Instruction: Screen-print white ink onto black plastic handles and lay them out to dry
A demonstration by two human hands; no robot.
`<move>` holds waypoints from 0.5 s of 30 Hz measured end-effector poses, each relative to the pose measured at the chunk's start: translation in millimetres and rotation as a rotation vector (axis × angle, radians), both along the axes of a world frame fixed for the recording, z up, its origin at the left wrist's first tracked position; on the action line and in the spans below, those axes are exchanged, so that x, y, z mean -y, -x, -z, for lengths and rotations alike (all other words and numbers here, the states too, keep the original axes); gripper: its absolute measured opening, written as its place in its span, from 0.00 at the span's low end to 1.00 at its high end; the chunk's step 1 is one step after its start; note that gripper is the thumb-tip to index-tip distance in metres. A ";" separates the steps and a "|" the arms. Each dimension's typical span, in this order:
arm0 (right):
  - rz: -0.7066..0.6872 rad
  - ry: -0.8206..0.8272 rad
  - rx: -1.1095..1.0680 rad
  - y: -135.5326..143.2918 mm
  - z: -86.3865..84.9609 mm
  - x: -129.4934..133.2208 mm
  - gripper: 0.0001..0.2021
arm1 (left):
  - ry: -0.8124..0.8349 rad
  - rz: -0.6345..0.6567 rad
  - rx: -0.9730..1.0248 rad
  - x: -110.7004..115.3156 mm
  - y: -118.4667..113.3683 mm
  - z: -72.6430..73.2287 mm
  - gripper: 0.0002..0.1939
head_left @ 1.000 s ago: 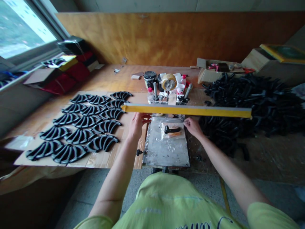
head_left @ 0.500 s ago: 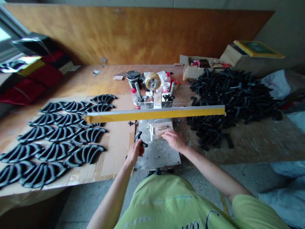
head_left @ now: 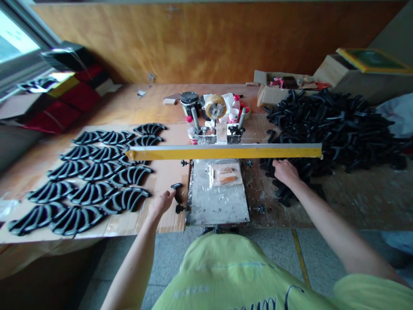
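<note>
My left hand (head_left: 161,202) is closed on the end of a small black curved handle (head_left: 177,192), held over the cardboard just left of the metal plate (head_left: 206,206). On that plate, a patch with reddish-brown strips (head_left: 226,176) lies under what looks like clear film. My right hand (head_left: 286,172) is at the near left edge of a big heap of black handles (head_left: 335,125), its fingers curled down among them. What those fingers grip, if anything, is hidden. To the left, many similar black handles (head_left: 93,170) lie in fanned rows on cardboard (head_left: 164,172).
A yellow-edged bar (head_left: 226,152) spans above the plate, in front of a clamp stand (head_left: 206,138). Behind stand a black tub (head_left: 189,101), a tape roll (head_left: 216,106) and red-capped bottles (head_left: 236,103). Boxes (head_left: 64,107) sit far left; an open carton (head_left: 272,92) is back right.
My left hand has moved left with the black handle, off the plate and over the cardboard. My right hand has left the brown strips and gone right to the heap. The view has shifted slightly.
</note>
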State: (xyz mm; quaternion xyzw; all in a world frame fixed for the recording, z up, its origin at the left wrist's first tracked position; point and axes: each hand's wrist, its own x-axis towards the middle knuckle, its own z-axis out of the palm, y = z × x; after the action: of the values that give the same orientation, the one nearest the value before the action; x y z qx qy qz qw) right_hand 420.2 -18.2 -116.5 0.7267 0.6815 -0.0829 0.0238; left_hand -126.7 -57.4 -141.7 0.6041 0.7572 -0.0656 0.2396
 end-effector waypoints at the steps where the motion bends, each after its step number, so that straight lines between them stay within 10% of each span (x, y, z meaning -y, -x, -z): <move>1: 0.020 -0.058 -0.115 4.1 -7.4 -3.3 0.10 | -0.037 -0.040 0.045 -1.4 -0.9 -7.4 0.23; 7: -0.314 -0.220 -0.777 103.7 -5.9 -9.7 0.16 | -0.492 -0.267 0.780 -35.3 -53.5 -75.7 0.21; 12: -0.490 -0.268 -0.633 169.5 25.9 0.5 0.15 | -0.819 -0.267 1.195 -61.6 -111.5 -146.4 0.22; 15: -0.508 -0.296 -0.496 181.2 27.2 9.3 0.15 | -0.836 -0.216 1.174 -63.1 -125.0 -165.0 0.23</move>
State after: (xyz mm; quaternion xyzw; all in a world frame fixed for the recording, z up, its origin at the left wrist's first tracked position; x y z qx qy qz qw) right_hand 239.0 -27.5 -143.8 0.4880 0.8295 -0.1485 -0.2273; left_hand -1.7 5.7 23.3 0.5026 0.5213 0.5879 0.3606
